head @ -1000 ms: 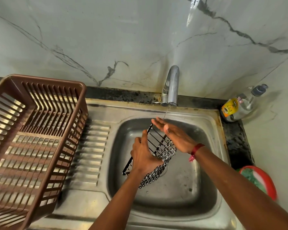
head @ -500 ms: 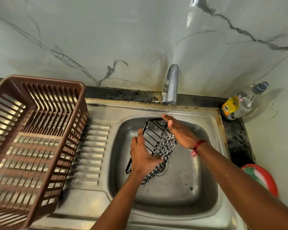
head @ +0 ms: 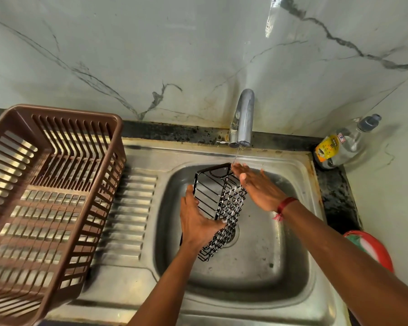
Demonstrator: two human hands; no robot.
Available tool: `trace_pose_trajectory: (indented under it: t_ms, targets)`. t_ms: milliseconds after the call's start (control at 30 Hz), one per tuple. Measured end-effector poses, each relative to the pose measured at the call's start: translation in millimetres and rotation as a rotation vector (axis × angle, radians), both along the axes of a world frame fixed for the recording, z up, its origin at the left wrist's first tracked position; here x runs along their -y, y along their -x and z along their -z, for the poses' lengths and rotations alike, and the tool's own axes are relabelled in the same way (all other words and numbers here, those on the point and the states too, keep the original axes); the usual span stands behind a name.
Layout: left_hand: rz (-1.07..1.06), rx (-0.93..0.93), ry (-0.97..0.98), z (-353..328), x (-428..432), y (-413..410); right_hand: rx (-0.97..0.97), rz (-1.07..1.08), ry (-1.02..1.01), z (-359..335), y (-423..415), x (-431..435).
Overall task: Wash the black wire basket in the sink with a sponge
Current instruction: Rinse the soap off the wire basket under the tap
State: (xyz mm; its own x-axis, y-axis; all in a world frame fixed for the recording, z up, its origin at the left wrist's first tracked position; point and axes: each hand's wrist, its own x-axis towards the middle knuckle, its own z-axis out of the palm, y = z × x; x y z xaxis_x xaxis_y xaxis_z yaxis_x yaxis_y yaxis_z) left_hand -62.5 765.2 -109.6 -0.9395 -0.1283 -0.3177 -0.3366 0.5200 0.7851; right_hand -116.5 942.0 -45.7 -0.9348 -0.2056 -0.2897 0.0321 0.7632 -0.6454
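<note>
Black wire basket (head: 232, 202) newly rolled open-side-up, long axis near-to-far, wet; left hand (head: 196, 227) fingers clamped on it, right hand (head: 259, 189) fingers straight.

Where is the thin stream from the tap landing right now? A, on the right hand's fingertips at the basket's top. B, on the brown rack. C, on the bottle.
A: the tap stream meets the right hand at the black wire basket top corner.
</note>
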Motion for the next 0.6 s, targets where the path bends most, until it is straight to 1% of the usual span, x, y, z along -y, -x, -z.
trace_pose_trajectory:
  t_ms: [67, 133, 167, 200, 233, 267, 300, 333, 433, 467, 567, 600]
  targets:
    - [0.009, 0.014, 0.001, 3, -1, -2, 0.025, 0.09, 0.135, -12, 3, -6]
    - [0.01, 0.025, -0.017, 4, -2, -1, -0.091, 0.123, 0.164, -9, 6, -3]
    - [0.011, 0.038, -0.031, 4, -2, -1, -0.129, 0.203, 0.225, -4, 10, -1]
    - [0.015, 0.057, -0.04, 3, -3, 0, -0.123, 0.277, 0.299, 4, 15, -2]
    - [0.022, 0.066, -0.044, 2, -3, 2, -0.121, 0.303, 0.363, 3, 20, 0]
    - [0.03, 0.065, -0.042, 2, -3, 2, -0.08, 0.319, 0.442, -1, 23, 2]
    - [0.037, 0.06, -0.038, 3, -3, 3, -0.049, 0.291, 0.506, -4, 28, 5]
    - [0.049, 0.055, -0.026, 3, -3, 3, -0.036, 0.248, 0.503, -9, 32, 9]
    - [0.058, 0.058, -0.017, 4, -3, 4, -0.015, 0.165, 0.362, -10, 45, 18]
    - [0.051, 0.054, -0.018, 4, -3, 4, -0.012, 0.166, 0.302, -5, 50, 16]
    - [0.037, 0.062, -0.031, 6, -1, 4, -0.082, 0.143, 0.038, 4, 58, 7]
    - [0.036, 0.065, -0.037, 7, 0, 5, -0.094, 0.129, 0.029, 2, 59, 7]
